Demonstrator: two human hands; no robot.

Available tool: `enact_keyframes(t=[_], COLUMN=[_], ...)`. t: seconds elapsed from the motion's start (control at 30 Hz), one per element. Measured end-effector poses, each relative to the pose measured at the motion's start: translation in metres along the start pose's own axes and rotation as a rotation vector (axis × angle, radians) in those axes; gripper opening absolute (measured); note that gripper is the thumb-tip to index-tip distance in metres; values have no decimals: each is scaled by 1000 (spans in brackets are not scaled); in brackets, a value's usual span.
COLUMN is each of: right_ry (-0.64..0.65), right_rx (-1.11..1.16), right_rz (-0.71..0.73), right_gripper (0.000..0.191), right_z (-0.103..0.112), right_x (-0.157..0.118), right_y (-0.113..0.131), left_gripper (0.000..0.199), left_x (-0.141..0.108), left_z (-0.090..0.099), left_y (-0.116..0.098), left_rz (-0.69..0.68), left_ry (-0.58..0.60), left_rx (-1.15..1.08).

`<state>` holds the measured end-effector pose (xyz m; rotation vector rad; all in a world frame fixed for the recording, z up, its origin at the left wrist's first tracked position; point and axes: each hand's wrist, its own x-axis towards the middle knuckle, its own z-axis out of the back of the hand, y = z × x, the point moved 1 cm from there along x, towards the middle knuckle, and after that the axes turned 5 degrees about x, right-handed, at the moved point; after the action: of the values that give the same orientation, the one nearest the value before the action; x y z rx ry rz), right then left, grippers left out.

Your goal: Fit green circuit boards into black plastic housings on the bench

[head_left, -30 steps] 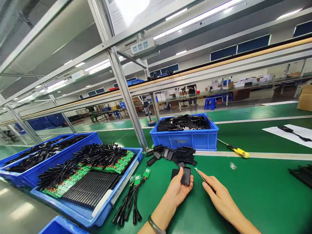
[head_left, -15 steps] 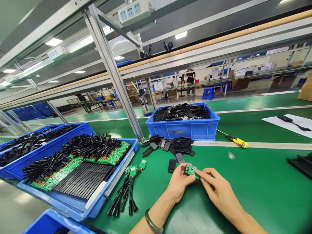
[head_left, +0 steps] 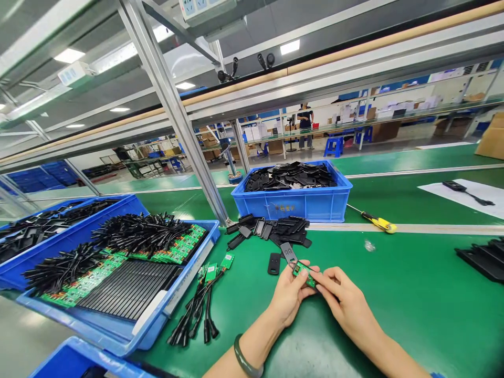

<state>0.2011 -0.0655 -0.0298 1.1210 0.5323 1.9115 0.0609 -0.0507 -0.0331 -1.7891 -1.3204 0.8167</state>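
A small green circuit board point(head_left: 305, 274) lies in my left hand point(head_left: 289, 291), whose thumb presses on its face and whose fingers curl under it. My right hand point(head_left: 346, 294) pinches at the board's right end with thumb and forefinger; what exactly lies between these fingertips is too small to tell. Just beyond my left hand are a dark cover point(head_left: 274, 263) and a grey one point(head_left: 289, 252). More black plastic covers point(head_left: 289, 229) lie heaped in front of a blue bin point(head_left: 291, 203). Left of my hands rest several green boards with black cables point(head_left: 207, 299).
A blue tray point(head_left: 157, 328) of cabled boards stands at the left, beside another blue bin point(head_left: 74, 231). A yellow screwdriver point(head_left: 381, 224) lies at the right, near a black device point(head_left: 454, 186) on white paper. Black parts point(head_left: 482, 258) sit at the right edge. A metal post point(head_left: 173, 105) rises beyond the tray.
My left thumb has moved up onto the board's face. My right fingers have shifted from over the board to its right end. The whole view has shifted slightly.
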Motion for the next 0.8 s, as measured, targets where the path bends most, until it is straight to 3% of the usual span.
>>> enact_keyframes(t=[0.17, 0.27, 0.33, 0.47, 0.67, 0.8], right_ry=[27, 186, 255, 205, 291, 234], right_rx=[99, 68, 9, 22, 300, 231], right_rz=[-206, -356, -363, -288, -449, -413], right_gripper=[29, 33, 41, 40, 38, 39], right_z=[-2, -2, -1, 0, -7, -7], right_x=[0, 2, 3, 4, 3, 3], right_y=[-2, -2, -1, 0, -7, -7], left_gripper=[31, 31, 32, 35, 37, 36], left_x=[2, 1, 0, -2, -5, -6], left_z=[1, 1, 0, 0, 3, 4], left_y=[3, 0, -1, -3, -6, -7], left_rz=[-71, -114, -154, -225, -148, -144], left_ry=[-138, -125, -120, -116, -64, -65], left_rx=[88, 143, 180, 285, 211, 188])
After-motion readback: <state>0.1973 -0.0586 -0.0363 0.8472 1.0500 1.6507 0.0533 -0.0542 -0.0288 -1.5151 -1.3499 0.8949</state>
